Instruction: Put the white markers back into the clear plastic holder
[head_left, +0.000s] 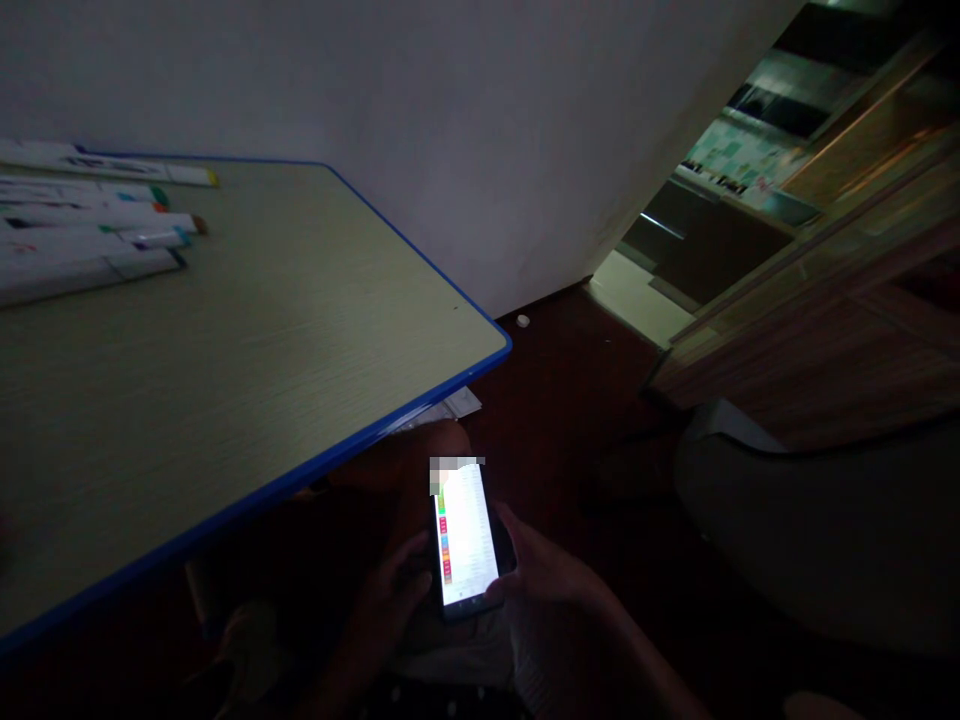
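A lit smartphone is held low over my lap, its bright screen facing up with a column of coloured icons down the left side. My right hand grips its right edge, the thumb lying over the lower corner of the screen. At the phone's left edge, my left hand is closed with curled fingers against the side; deep shadow hides part of it. The top of the screen is blurred out by blocks.
A pale table with a blue rim stands to the left and ahead. Several white markers with coloured ends lie on it. A grey chair-like shape is at the right. Beyond a doorway, kitchen cabinets show.
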